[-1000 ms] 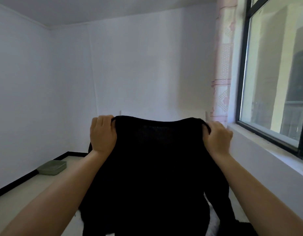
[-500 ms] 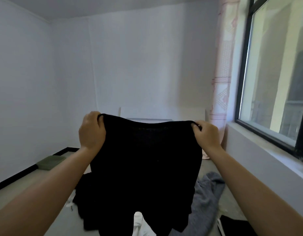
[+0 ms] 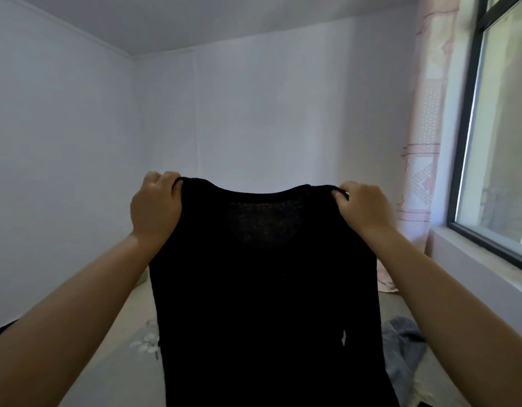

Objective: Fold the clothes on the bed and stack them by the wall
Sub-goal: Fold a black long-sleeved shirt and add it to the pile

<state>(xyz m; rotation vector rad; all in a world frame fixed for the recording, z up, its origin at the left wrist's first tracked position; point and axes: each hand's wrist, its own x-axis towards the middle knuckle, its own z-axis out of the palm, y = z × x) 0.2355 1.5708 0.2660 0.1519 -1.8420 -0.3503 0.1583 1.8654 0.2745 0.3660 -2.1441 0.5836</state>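
A black knit top [image 3: 268,289] hangs full length in front of me, held up at chest height by its two shoulders. My left hand [image 3: 155,208] grips the left shoulder seam with curled fingers. My right hand [image 3: 364,208] pinches the right shoulder seam. The neckline dips between the hands. The garment's lower part runs off the bottom of the view and hides most of the bed [image 3: 118,359] beneath it. A grey-blue garment [image 3: 403,345] lies crumpled on the bed at the lower right.
White walls [image 3: 268,118] stand ahead and to the left. A window [image 3: 506,127] with a dark frame and a ledge [image 3: 482,268] is on the right, with a pink patterned curtain [image 3: 427,136] hanging beside it. The bed sheet has a flower print [image 3: 145,345].
Both hands have lifted the black top higher and stretched it wider, so it now hangs straight and covers more of the bed. The view has tilted upward.
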